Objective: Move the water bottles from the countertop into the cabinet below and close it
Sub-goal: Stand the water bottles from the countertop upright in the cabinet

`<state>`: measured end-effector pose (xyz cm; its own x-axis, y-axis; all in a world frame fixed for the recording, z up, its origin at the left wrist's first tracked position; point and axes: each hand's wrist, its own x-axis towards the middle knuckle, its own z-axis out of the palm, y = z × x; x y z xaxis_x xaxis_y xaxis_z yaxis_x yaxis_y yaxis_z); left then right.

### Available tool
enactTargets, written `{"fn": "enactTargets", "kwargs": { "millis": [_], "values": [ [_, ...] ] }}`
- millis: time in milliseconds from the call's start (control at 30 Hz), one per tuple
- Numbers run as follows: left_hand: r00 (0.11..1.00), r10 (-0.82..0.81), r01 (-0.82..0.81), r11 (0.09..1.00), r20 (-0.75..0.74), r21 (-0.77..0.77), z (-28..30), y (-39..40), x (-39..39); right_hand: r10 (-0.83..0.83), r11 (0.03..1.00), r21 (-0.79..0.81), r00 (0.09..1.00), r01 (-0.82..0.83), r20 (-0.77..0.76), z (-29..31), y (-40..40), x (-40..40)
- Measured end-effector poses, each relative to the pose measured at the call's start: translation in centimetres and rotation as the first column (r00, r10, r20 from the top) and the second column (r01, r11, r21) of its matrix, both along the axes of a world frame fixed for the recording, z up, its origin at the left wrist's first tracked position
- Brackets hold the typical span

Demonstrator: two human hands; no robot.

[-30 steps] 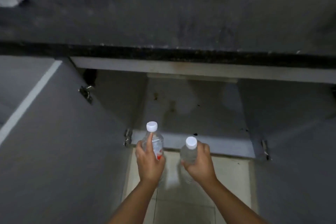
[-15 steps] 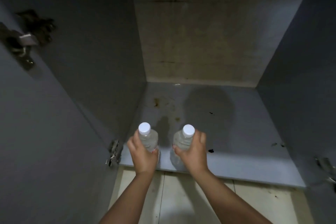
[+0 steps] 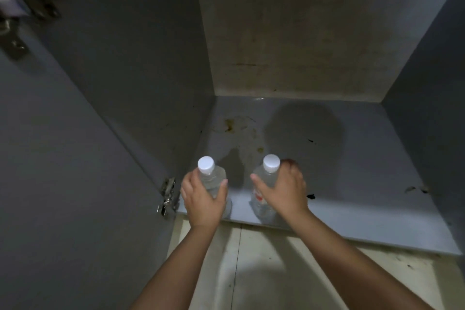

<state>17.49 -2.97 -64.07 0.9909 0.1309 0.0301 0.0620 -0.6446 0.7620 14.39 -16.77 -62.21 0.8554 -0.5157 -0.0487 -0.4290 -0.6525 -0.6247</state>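
Note:
Two clear water bottles with white caps stand upright at the front left of the grey cabinet floor [image 3: 352,173]. My left hand [image 3: 202,200] is wrapped around the left bottle [image 3: 210,175], close to the left side wall. My right hand [image 3: 283,190] grips the right bottle [image 3: 266,178], whose red label shows below my thumb. The bottles stand a short gap apart, near the cabinet's front edge. Their bases seem to rest on the floor, partly hidden by my hands.
The cabinet's left door [image 3: 63,184] stands open at the left, with a hinge [image 3: 167,196] beside my left hand and another hinge [image 3: 17,20] at the top left. The stained back wall [image 3: 302,33] and right side wall [image 3: 432,98] bound the space. Pale floor tiles [image 3: 264,272] lie below.
The view dropped from the countertop to inside the cabinet. Both hands carried the bottles down and forward onto the front of the cabinet floor, and the bottles now stand slightly further apart.

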Motion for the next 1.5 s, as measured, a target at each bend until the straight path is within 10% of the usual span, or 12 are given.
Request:
{"fn": "enactTargets", "kwargs": {
  "millis": [200, 400, 1500],
  "values": [
    [0.926, -0.373, 0.370, 0.855, -0.066, 0.362, 4.0, 1.8, 3.2, 0.377, 0.914, -0.107, 0.917, -0.390, -0.128, 3.2, -3.0, 1.2],
    [0.901, -0.398, 0.429, 0.746, -0.175, 0.510, 6.4, 2.4, 5.0, 0.341, 0.912, -0.171, 0.921, -0.372, -0.186, 4.4, -1.5, 3.1],
    [0.965, -0.202, 0.258, 0.825, -0.165, 0.502, 5.7, 3.9, 12.0, 0.357, 0.919, -0.157, 0.932, -0.362, -0.061, 3.1, 4.8, 12.7]
  ]
}}
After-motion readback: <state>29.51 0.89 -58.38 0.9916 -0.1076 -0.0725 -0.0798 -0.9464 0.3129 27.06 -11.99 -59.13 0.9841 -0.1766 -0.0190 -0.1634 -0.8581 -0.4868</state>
